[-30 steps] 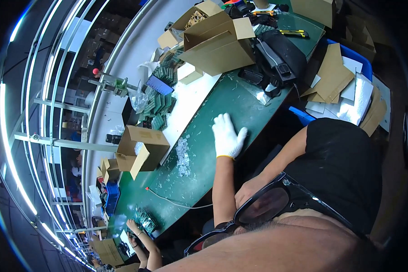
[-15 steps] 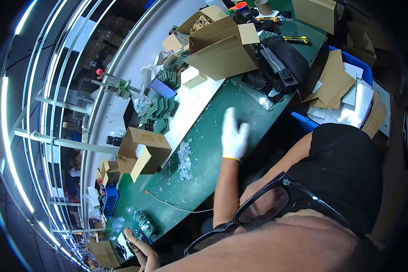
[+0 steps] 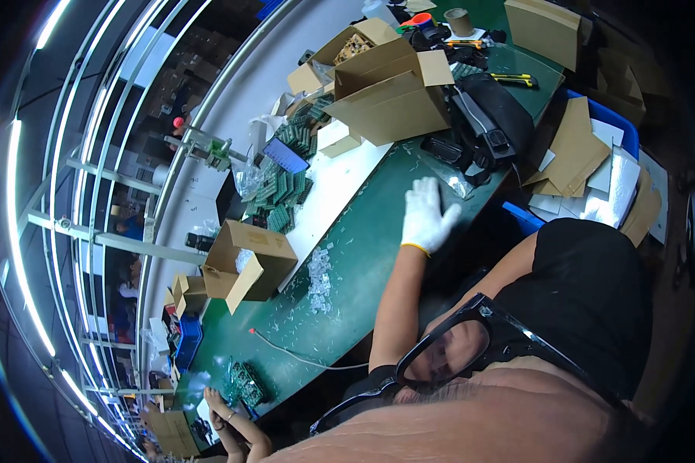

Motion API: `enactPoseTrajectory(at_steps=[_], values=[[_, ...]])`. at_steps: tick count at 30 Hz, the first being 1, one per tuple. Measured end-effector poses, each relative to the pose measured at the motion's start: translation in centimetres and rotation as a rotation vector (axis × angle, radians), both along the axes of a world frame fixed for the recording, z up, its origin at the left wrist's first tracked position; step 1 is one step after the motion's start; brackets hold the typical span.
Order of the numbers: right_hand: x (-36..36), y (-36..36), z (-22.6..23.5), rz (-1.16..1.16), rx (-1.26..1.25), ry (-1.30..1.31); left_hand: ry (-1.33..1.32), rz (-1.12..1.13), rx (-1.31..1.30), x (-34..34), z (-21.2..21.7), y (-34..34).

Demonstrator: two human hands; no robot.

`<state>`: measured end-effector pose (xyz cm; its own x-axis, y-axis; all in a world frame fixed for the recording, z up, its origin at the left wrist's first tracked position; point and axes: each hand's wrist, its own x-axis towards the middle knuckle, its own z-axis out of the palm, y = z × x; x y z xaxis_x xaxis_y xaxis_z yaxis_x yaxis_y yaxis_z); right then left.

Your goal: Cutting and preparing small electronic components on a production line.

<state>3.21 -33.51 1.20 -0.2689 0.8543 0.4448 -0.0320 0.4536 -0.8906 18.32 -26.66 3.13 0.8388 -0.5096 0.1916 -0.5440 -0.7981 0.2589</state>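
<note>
My left hand wears a white glove and hovers flat, fingers spread, over the green table, holding nothing. It is just short of a clear plastic bag and a black bag lying at the table's edge. My bare forearm runs down from the glove toward my black shirt. My right hand is out of view. A scatter of small clear plastic pieces lies to the left of the hand.
Open cardboard boxes, a heap of green circuit boards and a white sheet fill the far side. A blue bin holds cardboard on the right. Another person's hands work at the lower left.
My left hand has slid farther along the table toward the black bag and clear plastic bag, still flat and empty.
</note>
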Motion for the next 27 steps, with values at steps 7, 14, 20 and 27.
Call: enactPoseTrajectory(at_steps=[7,14,20,27], values=[[-0.7,-0.1,0.2,-0.022,0.053,-0.057,0.365,-0.372,-0.308,-7.4,-0.6,-1.6],[-0.4,0.8,0.5,0.113,0.108,-0.127,0.863,-0.301,-0.795,-9.8,0.0,-0.8],[-0.8,0.6,-0.3,0.028,0.075,-0.205,0.358,0.195,-0.869,-12.4,0.7,6.7],[-2.6,1.3,-0.5,0.052,0.098,-0.213,0.061,0.103,-0.103,-13.6,-1.3,5.5]])
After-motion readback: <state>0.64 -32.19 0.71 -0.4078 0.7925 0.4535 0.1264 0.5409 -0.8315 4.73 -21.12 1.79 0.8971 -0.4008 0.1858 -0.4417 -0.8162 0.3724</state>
